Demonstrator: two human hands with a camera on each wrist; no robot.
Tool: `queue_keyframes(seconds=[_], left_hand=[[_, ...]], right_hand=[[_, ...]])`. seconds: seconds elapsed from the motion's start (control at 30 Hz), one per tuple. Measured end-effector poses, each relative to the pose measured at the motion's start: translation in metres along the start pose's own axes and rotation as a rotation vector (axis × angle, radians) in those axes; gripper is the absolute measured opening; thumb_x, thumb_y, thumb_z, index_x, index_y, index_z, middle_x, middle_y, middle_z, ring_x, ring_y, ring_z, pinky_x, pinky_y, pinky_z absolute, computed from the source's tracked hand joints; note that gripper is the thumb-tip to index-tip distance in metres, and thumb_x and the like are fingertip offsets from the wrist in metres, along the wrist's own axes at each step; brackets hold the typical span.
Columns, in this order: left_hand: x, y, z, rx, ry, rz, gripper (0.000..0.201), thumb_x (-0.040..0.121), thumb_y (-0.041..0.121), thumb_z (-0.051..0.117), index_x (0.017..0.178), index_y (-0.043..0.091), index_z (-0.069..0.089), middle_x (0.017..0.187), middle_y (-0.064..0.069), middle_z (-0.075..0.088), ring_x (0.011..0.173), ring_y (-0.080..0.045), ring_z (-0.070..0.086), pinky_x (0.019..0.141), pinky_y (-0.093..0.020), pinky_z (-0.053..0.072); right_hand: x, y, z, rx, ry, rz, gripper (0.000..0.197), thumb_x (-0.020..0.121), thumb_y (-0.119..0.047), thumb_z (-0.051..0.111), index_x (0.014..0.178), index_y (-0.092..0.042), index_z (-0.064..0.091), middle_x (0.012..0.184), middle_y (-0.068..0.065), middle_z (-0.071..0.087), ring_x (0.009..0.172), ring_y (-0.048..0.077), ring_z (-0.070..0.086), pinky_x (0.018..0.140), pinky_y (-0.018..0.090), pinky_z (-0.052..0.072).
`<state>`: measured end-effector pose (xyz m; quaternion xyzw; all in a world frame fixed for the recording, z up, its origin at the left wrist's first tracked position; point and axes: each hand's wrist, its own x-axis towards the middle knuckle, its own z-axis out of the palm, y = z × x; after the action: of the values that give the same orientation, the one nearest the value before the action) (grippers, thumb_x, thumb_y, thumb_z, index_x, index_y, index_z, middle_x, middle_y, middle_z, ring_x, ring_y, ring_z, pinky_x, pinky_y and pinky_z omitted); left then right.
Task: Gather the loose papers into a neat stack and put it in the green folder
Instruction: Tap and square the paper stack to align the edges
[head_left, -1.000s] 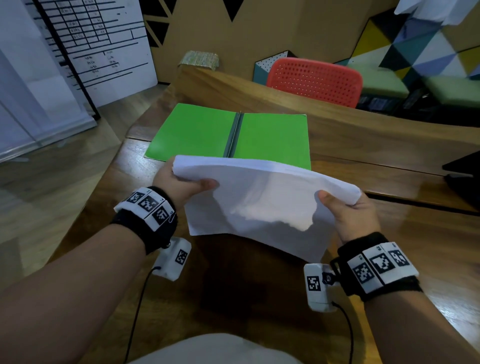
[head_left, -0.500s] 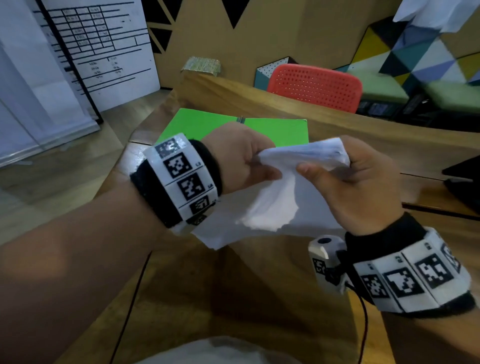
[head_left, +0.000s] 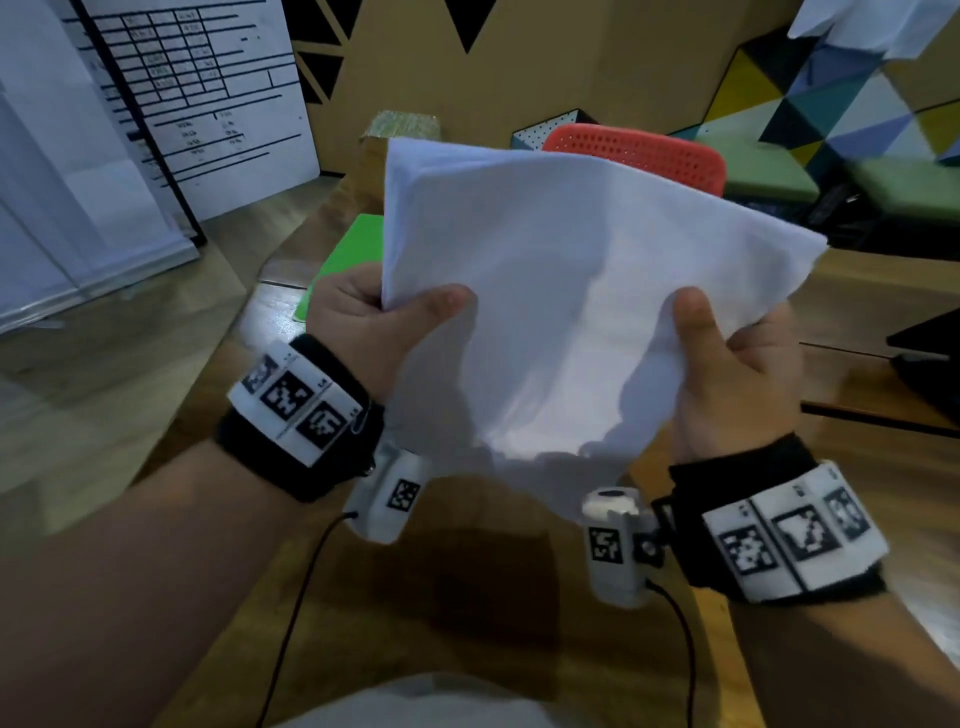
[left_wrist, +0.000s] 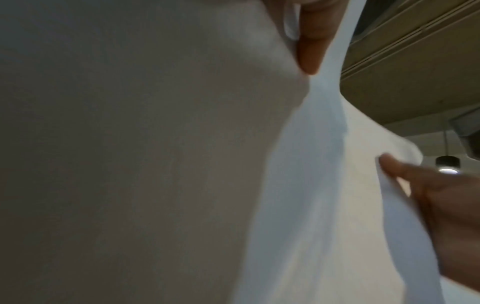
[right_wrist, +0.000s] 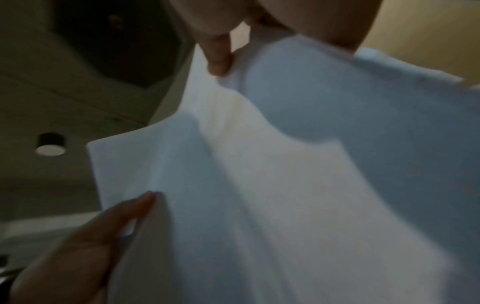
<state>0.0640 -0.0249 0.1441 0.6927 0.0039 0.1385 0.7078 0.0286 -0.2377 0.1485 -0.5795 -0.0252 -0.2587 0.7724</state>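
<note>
A: Since a second ago the stack of white paper sheets (head_left: 566, 291) has been swinging up from lying low over the table to standing nearly upright in front of the person, and it is now covering most of the open green plastic folder (head_left: 358, 254).

B: Who is holding it?

A: Both hands. The left hand (head_left: 374, 327) is gripping the left edge, its thumb lying across the near face. The right hand (head_left: 737, 374) is gripping the lower right edge, its thumb also pressing on the near face.

B: And the fingers behind?

A: In the head view they are hiding behind the sheets. In the left wrist view the left hand's fingertip is pressing into the paper while the right hand's fingers (left_wrist: 405, 172) are pinching the far edge. The right wrist view is showing the mirror of that, blurred.

B: Where is the folder lying?

A: It is lying flat on the brown wooden table (head_left: 467, 597), beyond the hands, with only its left part showing beside the papers. A red perforated plastic chair (head_left: 649, 150) is standing behind the table.
</note>
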Motion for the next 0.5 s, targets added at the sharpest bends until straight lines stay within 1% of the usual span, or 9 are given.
queue_keyframes(seconds=[0.03,0.07,0.1,0.13,0.23,0.33,0.4,0.47,0.5], left_hand=[[-0.004,-0.005,0.002,0.008,0.032,0.017,0.016,0.06,0.02,0.081,0.049,0.022,0.069,0.047,0.017,0.064,0.057,-0.012,0.058,0.052,-0.033,0.051],[-0.008,-0.011,0.004,0.021,0.05,0.03,0.018,0.061,0.019,0.08,0.048,0.022,0.067,0.047,0.02,0.063,0.056,-0.008,0.057,0.052,-0.031,0.051],[-0.01,-0.018,0.005,0.041,0.054,0.023,0.019,0.063,0.018,0.079,0.048,0.021,0.066,0.047,0.023,0.062,0.052,-0.003,0.056,0.051,-0.028,0.051],[-0.012,-0.025,0.006,0.062,0.054,-0.005,0.021,0.065,0.016,0.079,0.05,0.022,0.064,0.046,0.026,0.061,0.049,0.002,0.056,0.051,-0.023,0.051],[-0.014,-0.045,0.006,0.118,-0.041,-0.084,0.025,0.072,0.007,0.075,0.063,0.026,0.061,0.048,0.025,0.063,0.049,0.008,0.059,0.05,-0.012,0.051],[-0.013,-0.045,0.007,0.103,-0.106,-0.051,0.032,0.07,0.006,0.076,0.084,0.03,0.059,0.068,0.016,0.067,0.059,0.008,0.062,0.058,-0.019,0.055],[-0.009,-0.037,0.006,0.031,-0.141,0.094,0.054,0.064,0.01,0.074,0.106,0.034,0.049,0.086,0.011,0.065,0.069,0.004,0.064,0.064,-0.021,0.056],[-0.004,-0.029,0.005,0.021,-0.194,0.263,0.064,0.066,0.012,0.071,0.117,0.036,0.04,0.102,0.009,0.063,0.078,0.0,0.064,0.069,-0.02,0.055],[-0.003,-0.026,0.005,0.052,-0.221,0.329,0.059,0.068,0.013,0.068,0.114,0.039,0.042,0.107,0.012,0.063,0.083,0.0,0.063,0.071,-0.02,0.054]], right_hand=[[-0.004,0.002,0.004,-0.084,0.024,-0.058,0.044,0.089,-0.015,0.059,0.123,0.01,0.046,0.106,0.016,0.062,0.1,0.026,0.063,0.084,0.033,0.054],[-0.009,0.005,0.006,-0.162,0.048,-0.086,0.032,0.09,-0.013,0.056,0.119,0.0,0.051,0.105,0.011,0.063,0.098,0.017,0.065,0.082,0.028,0.054],[-0.014,0.007,0.008,-0.222,0.057,-0.099,0.022,0.09,-0.012,0.055,0.112,-0.015,0.052,0.102,0.002,0.063,0.092,0.005,0.065,0.079,0.021,0.052],[-0.018,0.012,0.009,-0.284,0.052,-0.102,0.023,0.09,-0.011,0.054,0.105,-0.028,0.049,0.099,-0.007,0.06,0.087,-0.007,0.063,0.076,0.016,0.05],[-0.025,0.03,0.0,-0.443,0.033,0.006,0.026,0.091,-0.01,0.052,0.094,-0.035,0.044,0.091,-0.016,0.055,0.078,-0.016,0.056,0.075,0.02,0.046],[-0.021,0.033,-0.006,-0.461,0.068,0.03,0.033,0.089,-0.006,0.054,0.097,-0.036,0.043,0.095,-0.018,0.053,0.08,-0.017,0.056,0.079,0.019,0.047],[-0.015,0.028,-0.009,-0.505,0.087,-0.053,0.044,0.086,-0.001,0.055,0.106,-0.035,0.037,0.104,-0.019,0.046,0.089,-0.011,0.053,0.084,0.014,0.046],[-0.01,0.021,-0.013,-0.591,0.066,-0.194,0.054,0.084,0.001,0.053,0.112,-0.041,0.035,0.114,-0.013,0.045,0.109,0.007,0.048,0.099,0.025,0.041],[-0.007,0.02,-0.015,-0.628,0.044,-0.245,0.055,0.084,-0.004,0.052,0.113,-0.048,0.036,0.116,-0.01,0.047,0.112,0.016,0.049,0.101,0.033,0.041]])
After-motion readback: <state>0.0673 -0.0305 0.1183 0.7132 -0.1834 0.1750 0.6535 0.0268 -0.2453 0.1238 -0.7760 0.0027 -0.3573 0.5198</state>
